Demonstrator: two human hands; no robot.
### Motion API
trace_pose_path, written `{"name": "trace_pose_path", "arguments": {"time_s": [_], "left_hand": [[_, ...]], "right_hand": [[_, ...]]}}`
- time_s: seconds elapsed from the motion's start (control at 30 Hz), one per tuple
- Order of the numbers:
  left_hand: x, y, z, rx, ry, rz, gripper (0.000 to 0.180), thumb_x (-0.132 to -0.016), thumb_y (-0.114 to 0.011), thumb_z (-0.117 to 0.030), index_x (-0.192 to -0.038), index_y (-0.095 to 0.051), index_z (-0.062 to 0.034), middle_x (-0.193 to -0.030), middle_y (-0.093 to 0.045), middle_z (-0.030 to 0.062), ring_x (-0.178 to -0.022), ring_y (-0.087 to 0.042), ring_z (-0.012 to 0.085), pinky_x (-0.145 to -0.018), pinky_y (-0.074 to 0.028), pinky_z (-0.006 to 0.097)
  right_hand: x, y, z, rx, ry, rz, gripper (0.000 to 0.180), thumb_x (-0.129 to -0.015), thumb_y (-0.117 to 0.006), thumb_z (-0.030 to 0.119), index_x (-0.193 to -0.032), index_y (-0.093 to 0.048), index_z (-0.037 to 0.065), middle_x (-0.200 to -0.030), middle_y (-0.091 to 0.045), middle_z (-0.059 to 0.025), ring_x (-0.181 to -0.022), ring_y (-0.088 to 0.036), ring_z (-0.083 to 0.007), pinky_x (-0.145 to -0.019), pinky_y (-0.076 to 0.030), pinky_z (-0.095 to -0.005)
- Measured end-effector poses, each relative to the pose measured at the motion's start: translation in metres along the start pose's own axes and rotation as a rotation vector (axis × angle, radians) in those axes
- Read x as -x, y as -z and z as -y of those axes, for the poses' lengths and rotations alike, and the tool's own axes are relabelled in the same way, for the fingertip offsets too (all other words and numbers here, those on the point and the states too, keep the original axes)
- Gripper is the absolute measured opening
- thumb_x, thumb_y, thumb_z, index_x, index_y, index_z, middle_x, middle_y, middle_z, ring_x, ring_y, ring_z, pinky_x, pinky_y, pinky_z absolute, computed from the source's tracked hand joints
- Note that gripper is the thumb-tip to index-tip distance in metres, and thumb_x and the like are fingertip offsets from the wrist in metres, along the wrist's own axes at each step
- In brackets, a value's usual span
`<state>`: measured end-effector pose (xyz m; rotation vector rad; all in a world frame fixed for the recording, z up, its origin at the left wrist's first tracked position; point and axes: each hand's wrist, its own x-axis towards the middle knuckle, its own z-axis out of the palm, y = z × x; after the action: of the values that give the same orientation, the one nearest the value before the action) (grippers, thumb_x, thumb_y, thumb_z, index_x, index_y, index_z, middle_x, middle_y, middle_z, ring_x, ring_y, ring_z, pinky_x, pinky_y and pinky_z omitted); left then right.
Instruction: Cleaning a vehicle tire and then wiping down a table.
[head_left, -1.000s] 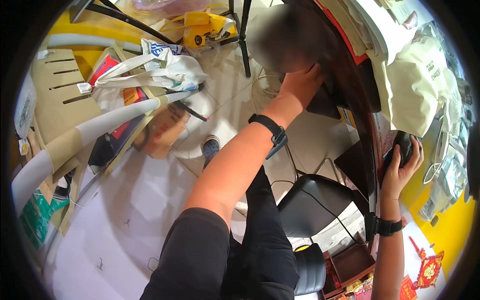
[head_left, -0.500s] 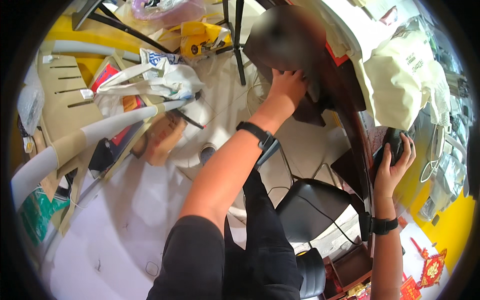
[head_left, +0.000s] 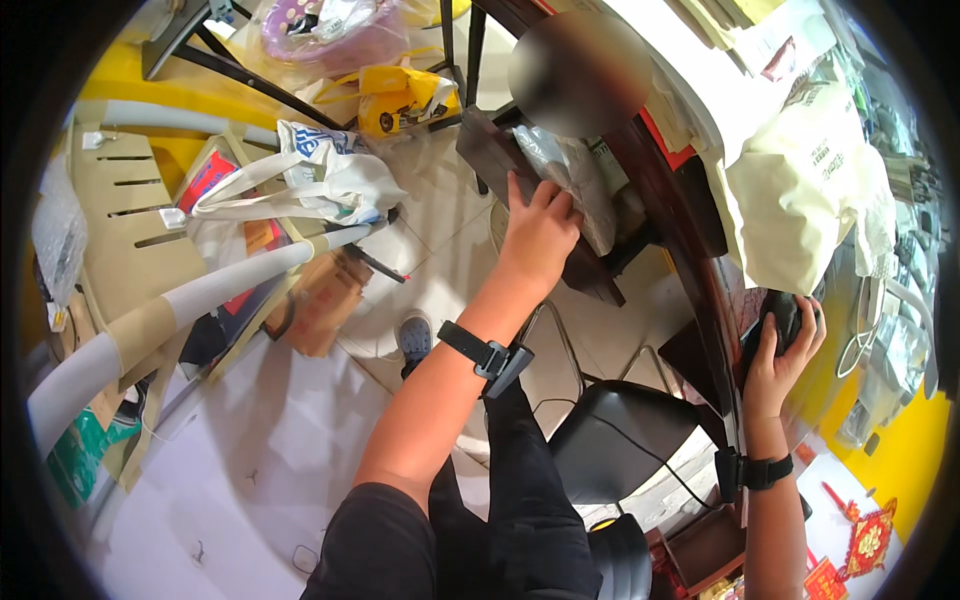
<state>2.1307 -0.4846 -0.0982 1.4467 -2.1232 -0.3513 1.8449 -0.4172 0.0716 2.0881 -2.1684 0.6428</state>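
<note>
The left hand (head_left: 538, 232) reaches far forward and down, palm down with fingers spread flat, resting on a crinkled clear plastic bag (head_left: 572, 180) that lies in an open dark wooden drawer (head_left: 500, 160) pulled out from the desk. The hand lies open on the bag and is not clenched around it; whether the fingertips pinch the plastic cannot be told. The bag is longish, its long axis running from the upper left, near the blurred patch at the top of the view, down to the lower right toward the desk front, and the fingers point along roughly the same line, up and to the right. The drawer's long axis runs the same diagonal, its far end pointing to the upper left over the tiled floor (head_left: 440, 270). A black band (head_left: 487, 355) wraps the left wrist. The right hand (head_left: 782, 352) is well apart, at the edge of the dark desk (head_left: 700, 260), its fingers curled around a small black object (head_left: 785, 315) that stands roughly upright in the grip. A cream cloth bag (head_left: 800, 200) hangs just above that hand. A black stool seat (head_left: 625, 440) sits below, between the two forearms, and a white tote bag (head_left: 320, 180) lies on the floor to the left.
</note>
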Motion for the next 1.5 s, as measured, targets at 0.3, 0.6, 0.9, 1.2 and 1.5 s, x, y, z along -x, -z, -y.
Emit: {"name": "trace_pose_path", "arguments": {"time_s": [0.3,0.6,0.9,1.2,1.5], "left_hand": [[0.003,-0.004,0.013,0.047,-0.027,0.078,0.035,-0.059,-0.078,-0.012,-0.093,-0.068,-0.0103,-0.101,-0.059,0.0073,-0.111,-0.051,0.0308,-0.105,-0.034,0.059],[-0.019,0.003,0.027,-0.236,-0.204,0.284,0.047,-0.066,-0.083,-0.031,-0.102,-0.065,-0.0080,-0.110,-0.062,0.0158,-0.113,-0.050,0.0384,-0.105,-0.032,0.051],[-0.004,-0.032,0.046,-0.528,-0.310,0.534,0.073,-0.071,-0.078,-0.046,-0.121,-0.054,0.0011,-0.126,-0.056,0.0235,-0.124,-0.044,0.0429,-0.105,-0.033,0.050],[-0.010,-0.038,0.100,-0.999,-0.313,0.766,0.068,-0.074,-0.075,-0.040,-0.121,-0.053,0.0044,-0.131,-0.052,0.0258,-0.126,-0.042,0.0436,-0.103,-0.034,0.049],[-0.032,-0.036,0.089,-1.077,-0.423,0.772,0.067,-0.074,-0.073,-0.036,-0.121,-0.051,0.0058,-0.134,-0.047,0.0285,-0.126,-0.041,0.0443,-0.102,-0.035,0.049]], "right_hand": [[-0.004,0.000,0.002,0.039,0.000,-0.029,0.041,-0.083,-0.068,0.010,-0.123,-0.057,0.007,-0.131,-0.047,-0.0186,-0.128,-0.042,-0.0358,-0.109,-0.031,-0.0438],[-0.021,-0.018,-0.022,-0.161,0.208,-0.345,0.043,-0.076,-0.067,0.016,-0.117,-0.057,0.006,-0.119,-0.053,-0.0212,-0.112,-0.051,-0.0409,-0.097,-0.042,-0.0471],[0.012,-0.047,-0.026,-0.268,-0.204,-0.416,0.034,-0.084,-0.061,0.021,-0.118,-0.066,0.025,-0.111,-0.064,-0.0013,-0.110,-0.058,-0.0269,-0.086,-0.051,-0.0453],[0.046,-0.023,0.050,-0.142,-0.706,-0.389,0.015,-0.083,-0.061,0.019,-0.093,-0.072,0.021,-0.107,-0.058,0.0020,-0.113,-0.050,-0.0171,-0.093,-0.037,-0.0323],[0.025,-0.028,0.049,-0.084,-0.793,-0.427,0.019,-0.084,-0.060,0.021,-0.098,-0.071,0.017,-0.111,-0.056,0.0016,-0.115,-0.048,-0.0191,-0.097,-0.036,-0.0347]]}}
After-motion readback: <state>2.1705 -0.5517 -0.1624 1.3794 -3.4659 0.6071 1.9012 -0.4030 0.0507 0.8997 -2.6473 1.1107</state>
